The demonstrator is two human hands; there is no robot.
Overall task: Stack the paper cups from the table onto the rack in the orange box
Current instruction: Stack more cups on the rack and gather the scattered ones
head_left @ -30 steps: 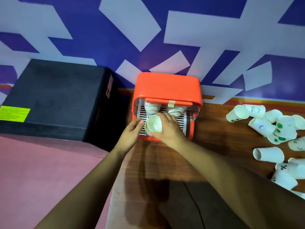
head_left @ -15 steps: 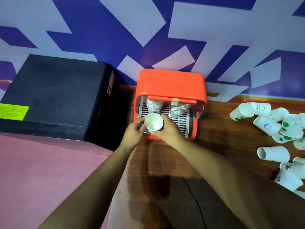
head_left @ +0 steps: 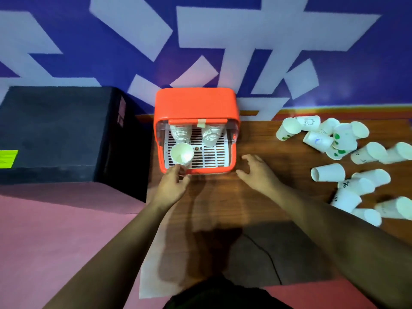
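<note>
The orange box (head_left: 196, 105) stands open at the back of the wooden table (head_left: 225, 197), with a white slotted rack (head_left: 209, 157) inside. Two stacks of nested paper cups (head_left: 180, 131) (head_left: 211, 134) stand at the back of the rack. A single white paper cup (head_left: 182, 152) stands mouth up on the rack's front left corner. My left hand (head_left: 171, 186) holds this cup low down with its fingertips. My right hand (head_left: 256, 171) hovers with spread fingers over the table, just right of the box's front. Several loose cups (head_left: 327, 172) lie on their sides at the right.
A large black case (head_left: 55, 130) sits left of the orange box, close against it. A thin dark cable (head_left: 267, 257) runs across the near part of the table. The blue and white wall rises directly behind the box. Pink floor lies at the left.
The cup has gone down onto the rack's front left corner. My right hand has let go of it and drawn back to the right. My left hand has stayed at the cup.
</note>
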